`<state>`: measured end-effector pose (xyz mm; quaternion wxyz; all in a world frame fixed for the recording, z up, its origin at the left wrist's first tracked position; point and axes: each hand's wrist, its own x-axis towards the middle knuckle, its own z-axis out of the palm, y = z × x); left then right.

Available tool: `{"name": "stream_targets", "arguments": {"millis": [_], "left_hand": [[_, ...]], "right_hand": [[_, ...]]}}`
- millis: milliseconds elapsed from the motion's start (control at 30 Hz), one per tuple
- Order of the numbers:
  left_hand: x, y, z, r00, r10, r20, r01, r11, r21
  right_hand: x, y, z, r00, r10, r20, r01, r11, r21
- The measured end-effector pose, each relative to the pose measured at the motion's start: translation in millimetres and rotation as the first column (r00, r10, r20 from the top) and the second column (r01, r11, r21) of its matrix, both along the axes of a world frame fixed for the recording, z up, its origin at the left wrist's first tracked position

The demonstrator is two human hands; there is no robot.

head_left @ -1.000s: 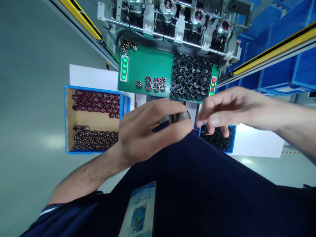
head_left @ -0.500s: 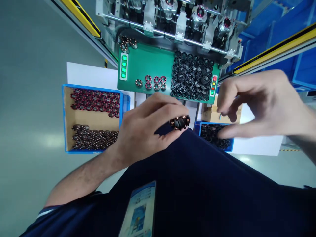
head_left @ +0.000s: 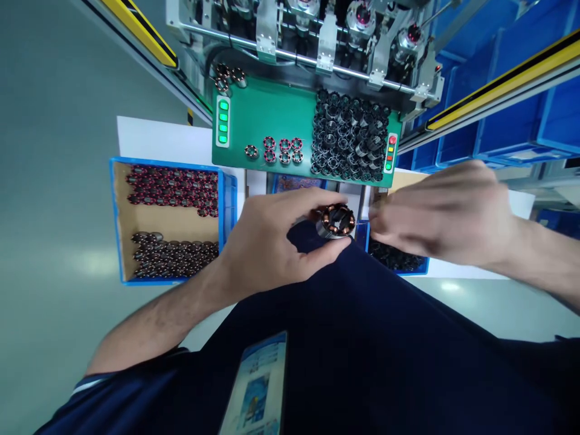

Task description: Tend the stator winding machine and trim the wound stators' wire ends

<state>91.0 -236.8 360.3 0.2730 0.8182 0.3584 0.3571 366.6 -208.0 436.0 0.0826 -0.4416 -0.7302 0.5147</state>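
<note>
My left hand (head_left: 281, 238) holds a motor stator (head_left: 336, 221) between thumb and fingers. The stator is a short steel cylinder with copper windings around a dark core, and its open end faces up. Just to the right is my right hand (head_left: 444, 217), smeared by motion, its fingers pinched together close to the stator. A faint thin line shows between the stator and those fingertips; what they hold is too small to make out. Beyond the hands, several red and copper stators (head_left: 284, 145) stand on the green work surface (head_left: 267, 109).
A blue bin (head_left: 114, 223) at left holds rows of red and copper stators. Many black parts (head_left: 344, 139) cover the right of the green surface, behind which is a metal machine (head_left: 326, 42). A small blue bin (head_left: 426, 266) of black parts sits below my right hand.
My right hand has moved left to the stator and its fingers have closed. In my left hand the stator has been tilted, so its open end now shows more fully.
</note>
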Motion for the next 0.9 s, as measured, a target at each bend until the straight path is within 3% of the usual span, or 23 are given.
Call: {"name": "stream_targets", "arguments": {"millis": [67, 100, 200, 267, 300, 367, 433, 467, 533, 567, 600, 667, 767, 833, 900], "left_hand": [[0, 0, -3.1, 1.000, 0.005, 0.023, -0.007, 0.997, 0.078], [1, 0, -5.0, 1.000, 0.015, 0.023, -0.018, 0.984, 0.180], [5, 1, -9.3, 1.000, 0.015, 0.018, -0.021, 0.900, 0.436], [11, 2, -10.3, 1.000, -0.024, -0.001, 0.022, 0.881, 0.472], [16, 2, -10.4, 0.999, -0.054, -0.005, 0.050, 0.893, 0.447], [26, 3, -10.9, 0.994, -0.111, -0.001, 0.105, 0.935, 0.339], [38, 1, -12.9, 0.993, -0.120, 0.006, 0.116, 0.969, 0.219], [43, -1, -14.8, 0.993, -0.115, 0.003, 0.114, 0.981, 0.154], [52, -6, -21.0, 0.995, -0.096, -0.030, 0.096, 0.995, -0.003], [55, -8, -25.4, 0.995, -0.085, -0.051, 0.081, 0.994, -0.076], [58, -11, -30.7, 0.995, -0.075, -0.065, 0.066, 0.989, -0.133], [63, -16, -43.4, 0.996, -0.057, -0.069, 0.043, 0.981, -0.187], [72, -23, -64.5, 0.996, -0.014, -0.084, -0.004, 0.977, -0.215], [81, -30, -76.2, 0.991, 0.036, -0.128, -0.066, 0.970, -0.233], [90, -38, -83.8, 0.983, 0.077, -0.167, -0.116, 0.963, -0.245]], "right_hand": [[9, 4, 4.6, 0.996, -0.080, -0.041, 0.078, 0.996, -0.029], [14, 6, 3.3, 0.989, -0.126, -0.080, 0.114, 0.984, -0.137], [24, 8, -13.2, 0.974, -0.191, -0.124, 0.099, 0.844, -0.527], [27, 2, -27.6, 0.982, -0.147, -0.121, 0.041, 0.785, -0.618], [28, -3, -33.4, 0.983, -0.128, -0.130, 0.022, 0.790, -0.613], [29, -16, -39.8, 0.985, -0.106, -0.139, 0.024, 0.871, -0.490], [35, -31, -40.7, 0.991, -0.084, -0.104, 0.059, 0.974, -0.216], [41, -38, -41.1, 0.995, -0.076, -0.066, 0.072, 0.996, -0.057], [65, -48, -48.1, 0.995, -0.101, 0.013, 0.097, 0.978, 0.186], [84, -52, -57.2, 0.988, -0.153, 0.033, 0.140, 0.960, 0.244], [107, -53, -71.3, 0.971, -0.233, 0.042, 0.215, 0.942, 0.258], [165, -53, -115.9, 0.887, -0.459, 0.054, 0.439, 0.874, 0.208], [253, -49, -213.4, 0.612, -0.763, 0.208, 0.741, 0.645, 0.187], [294, -48, -280.8, 0.450, -0.797, 0.403, 0.810, 0.554, 0.191], [316, -51, -335.7, 0.360, -0.776, 0.518, 0.835, 0.516, 0.192]]}}
